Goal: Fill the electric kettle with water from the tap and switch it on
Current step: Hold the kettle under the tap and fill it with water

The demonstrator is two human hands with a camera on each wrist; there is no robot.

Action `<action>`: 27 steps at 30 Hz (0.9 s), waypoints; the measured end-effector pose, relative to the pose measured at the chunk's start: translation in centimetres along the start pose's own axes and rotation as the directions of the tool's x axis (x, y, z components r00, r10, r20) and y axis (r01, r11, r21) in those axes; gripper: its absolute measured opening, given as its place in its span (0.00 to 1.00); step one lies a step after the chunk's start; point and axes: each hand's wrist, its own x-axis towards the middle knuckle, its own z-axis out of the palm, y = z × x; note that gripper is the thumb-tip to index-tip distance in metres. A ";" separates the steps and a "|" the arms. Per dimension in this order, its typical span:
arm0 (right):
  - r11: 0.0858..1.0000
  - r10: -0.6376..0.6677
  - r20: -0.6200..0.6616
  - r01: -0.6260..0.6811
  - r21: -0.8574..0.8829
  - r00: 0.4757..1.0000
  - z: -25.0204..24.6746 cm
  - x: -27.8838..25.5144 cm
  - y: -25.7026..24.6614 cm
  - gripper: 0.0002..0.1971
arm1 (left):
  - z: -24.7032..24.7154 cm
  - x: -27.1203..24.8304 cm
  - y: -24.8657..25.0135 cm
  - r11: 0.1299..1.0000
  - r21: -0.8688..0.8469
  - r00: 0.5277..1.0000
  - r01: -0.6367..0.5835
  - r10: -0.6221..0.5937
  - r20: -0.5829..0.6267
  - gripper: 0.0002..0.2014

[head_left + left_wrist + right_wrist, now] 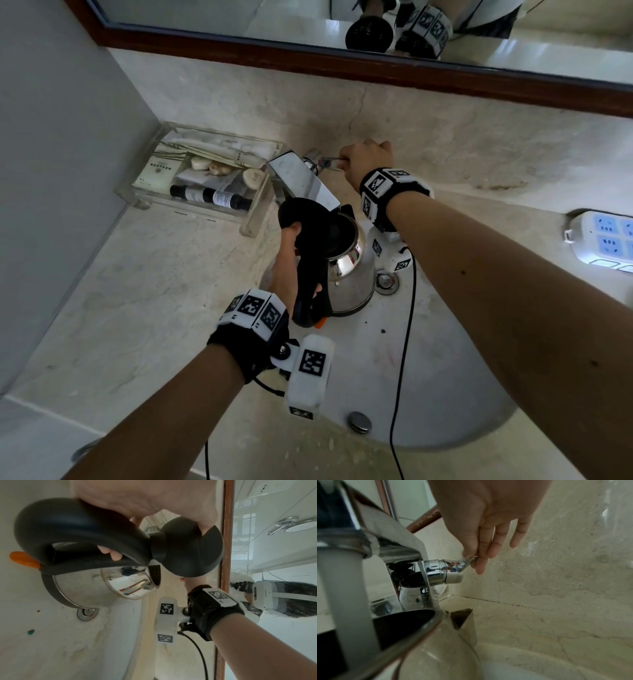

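Observation:
A steel electric kettle (346,270) with a black handle (77,531), a black lid (188,553) hinged open and an orange switch (24,559) hangs over the sink. My left hand (291,253) grips its handle and holds its mouth under the chrome tap spout (301,178). A white stream of water (346,588) falls from the spout into the kettle (436,655). My right hand (346,161) pinches the thin tap lever (467,561) between thumb and fingers, at the right side of the tap.
A clear tray of toiletries (202,174) stands on the marble counter left of the tap. A white power strip (603,240) lies at the right edge. The sink basin (428,377) has a drain (387,282). A framed mirror (239,13) hangs on the wall behind.

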 end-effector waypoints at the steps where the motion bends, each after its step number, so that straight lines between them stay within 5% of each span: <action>1: 1.000 0.000 0.003 0.000 -0.001 1.000 0.0 0.0 0.0 0.13 | 0.0 0.0 -0.1 1.000 0.000 1.000 0.002 -0.002 0.000 0.34; 27: 0.998 0.045 -0.017 -0.045 0.033 0.999 0.3 -0.2 -0.2 0.13 | 0.1 0.0 0.1 1.000 -0.028 1.000 0.014 -0.015 -0.009 0.39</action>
